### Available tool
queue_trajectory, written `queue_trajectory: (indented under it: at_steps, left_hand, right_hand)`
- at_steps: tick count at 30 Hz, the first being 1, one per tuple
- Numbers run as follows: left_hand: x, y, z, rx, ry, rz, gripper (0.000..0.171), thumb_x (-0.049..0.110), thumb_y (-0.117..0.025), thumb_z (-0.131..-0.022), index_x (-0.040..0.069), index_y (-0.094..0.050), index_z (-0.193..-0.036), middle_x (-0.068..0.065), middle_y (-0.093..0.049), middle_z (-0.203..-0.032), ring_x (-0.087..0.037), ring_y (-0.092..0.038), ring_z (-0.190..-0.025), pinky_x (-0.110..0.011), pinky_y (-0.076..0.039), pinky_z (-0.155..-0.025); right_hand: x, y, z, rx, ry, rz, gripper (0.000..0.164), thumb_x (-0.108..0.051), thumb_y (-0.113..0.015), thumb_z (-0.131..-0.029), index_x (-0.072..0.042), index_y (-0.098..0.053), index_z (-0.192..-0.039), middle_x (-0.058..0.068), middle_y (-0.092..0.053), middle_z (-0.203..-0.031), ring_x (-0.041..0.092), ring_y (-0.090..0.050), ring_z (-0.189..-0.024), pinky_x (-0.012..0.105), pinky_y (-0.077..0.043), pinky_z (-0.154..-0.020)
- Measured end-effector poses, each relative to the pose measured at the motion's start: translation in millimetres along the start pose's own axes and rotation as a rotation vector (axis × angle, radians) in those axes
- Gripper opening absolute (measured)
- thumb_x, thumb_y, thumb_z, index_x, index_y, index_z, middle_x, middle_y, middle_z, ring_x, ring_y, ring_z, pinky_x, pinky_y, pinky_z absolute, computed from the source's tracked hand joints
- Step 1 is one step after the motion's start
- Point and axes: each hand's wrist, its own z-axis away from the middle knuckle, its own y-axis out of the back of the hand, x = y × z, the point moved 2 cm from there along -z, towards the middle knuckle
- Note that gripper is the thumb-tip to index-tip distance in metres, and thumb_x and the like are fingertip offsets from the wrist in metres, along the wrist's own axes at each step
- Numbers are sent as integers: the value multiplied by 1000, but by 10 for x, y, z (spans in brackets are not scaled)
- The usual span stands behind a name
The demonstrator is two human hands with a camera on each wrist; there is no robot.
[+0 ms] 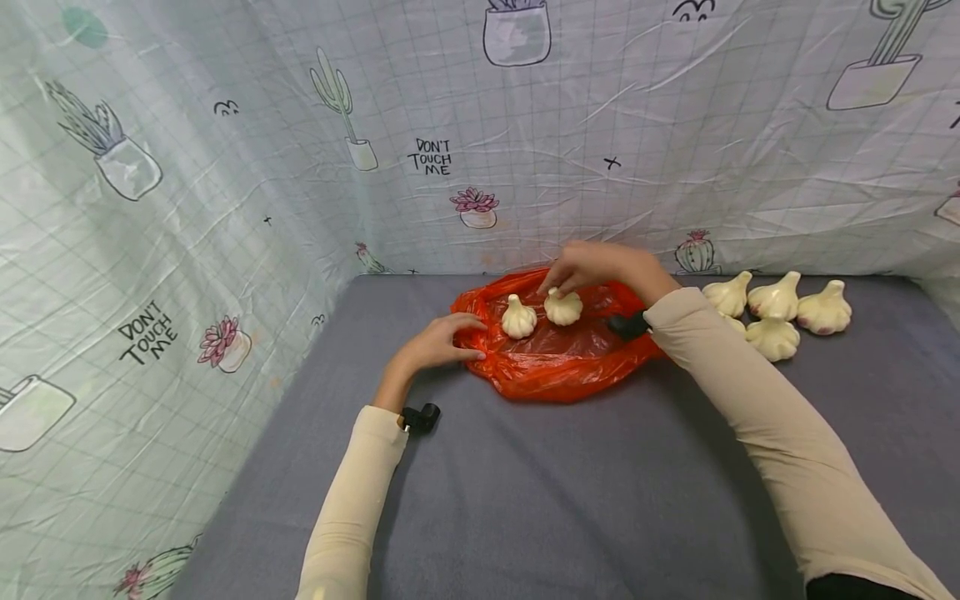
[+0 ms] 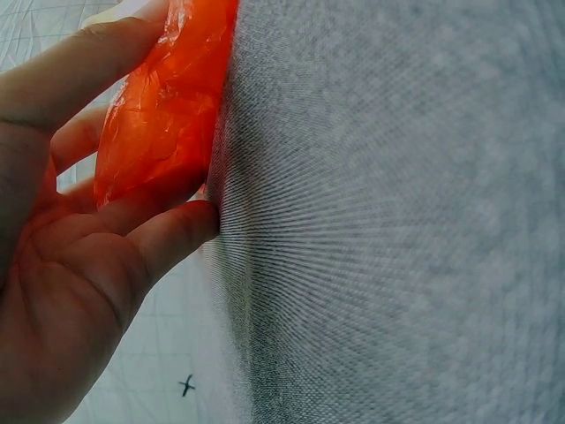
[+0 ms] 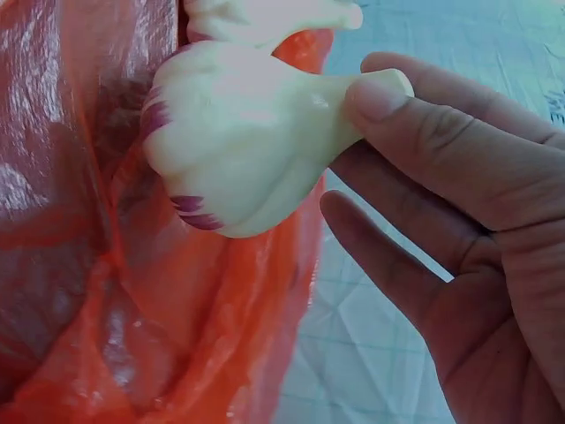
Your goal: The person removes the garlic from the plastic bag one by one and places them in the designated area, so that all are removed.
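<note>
An open red plastic bag (image 1: 570, 379) lies on the table, its mouth spread wide. My left hand (image 1: 441, 342) holds the bag's left edge between thumb and fingers; in the left wrist view the thumb (image 2: 124, 44) presses the red plastic (image 2: 163, 124). Over the bag, my right hand (image 1: 596, 265) pinches a garlic bulb (image 1: 564, 309) by its stem. Closer up, that bulb (image 3: 238, 141) is cream with purple streaks at its base. Another garlic bulb (image 1: 518, 318) sits upright in the bag, left of the held one.
To the right of the bag, several garlic bulbs (image 1: 776, 297) are grouped on the grey table (image 1: 525, 500), partly behind the right sleeve (image 1: 757, 400). A patterned curtain (image 1: 570, 125) hangs along the back and left sides.
</note>
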Motion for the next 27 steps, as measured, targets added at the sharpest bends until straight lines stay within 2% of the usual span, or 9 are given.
queue_trajectory:
  at_steps: [3, 6, 8, 17, 22, 27]
  left_hand:
    - [4, 3, 8, 2, 1, 5, 54, 34, -77, -92, 7, -63, -137, -14, -51, -150, -32, -43, -142, -49, -33, -118]
    - [10, 3, 17, 0, 6, 9, 54, 35, -77, -92, 8, -64, -136, -14, -52, -150, -32, -44, -142, -49, -34, -118]
    - [13, 6, 23, 1, 8, 15, 54, 35, -77, -91, 8, -64, -136, -14, -52, -149, -32, -44, -141, -49, -34, -118]
    - [12, 9, 20, 6, 3, 13, 53, 34, -78, -91, 8, -64, -135, -14, -52, -149, -32, -44, -141, -48, -34, -117]
    - [5, 3, 14, 8, -6, 6, 53, 34, -77, -92, 8, -64, -135, -14, -52, -149, -32, -45, -141, -48, -35, -117]
    - [-11, -3, 11, 6, -8, -1, 53, 34, -78, -91, 8, -64, -136, -14, -52, -149, -31, -45, -141, -48, -35, -117]
  right_hand:
    - [35, -58, 40, 32, -9, -36, 24, -6, -71, -95, -6, -77, -118, 9, -75, -114, 14, -67, -89, 27, -54, -75]
    - [71, -131, 76, 35, -33, -72, 22, -8, -70, -95, -8, -78, -116, 5, -76, -111, 11, -61, -84, 23, -50, -73]
    - [93, -175, 93, 38, -41, -97, 21, -7, -70, -96, -7, -78, -116, 5, -76, -110, 12, -59, -83, 24, -50, -74]
    - [166, -283, 86, 128, -84, -166, 22, -11, -72, -95, -9, -78, -116, 5, -76, -113, 16, -68, -98, 29, -54, -85]
    - [198, -350, 61, 167, -92, -228, 22, -12, -73, -94, -8, -78, -115, 7, -76, -112, 12, -64, -91, 22, -52, -79]
    - [211, -408, 48, 194, -86, -271, 20, -15, -74, -94, -9, -79, -113, 4, -77, -108, 11, -61, -88, 20, -50, -78]
